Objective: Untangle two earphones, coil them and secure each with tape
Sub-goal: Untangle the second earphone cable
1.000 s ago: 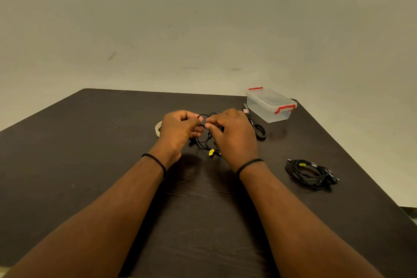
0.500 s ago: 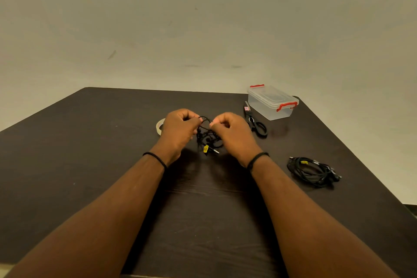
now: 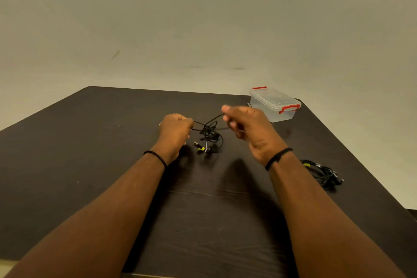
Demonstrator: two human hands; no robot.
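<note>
hands showing: 2 | earphone bundles lying: 2 | lidded box sitting: 1 | wristbands showing: 2

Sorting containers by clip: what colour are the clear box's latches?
Red latches on the clear box, head view.

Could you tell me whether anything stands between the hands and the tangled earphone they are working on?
Nothing visible does. The left hand and the right hand each already pinch a strand of the tangled earphone, which hangs between them above the table. The second earphone bundle lies apart, to the right.
</note>
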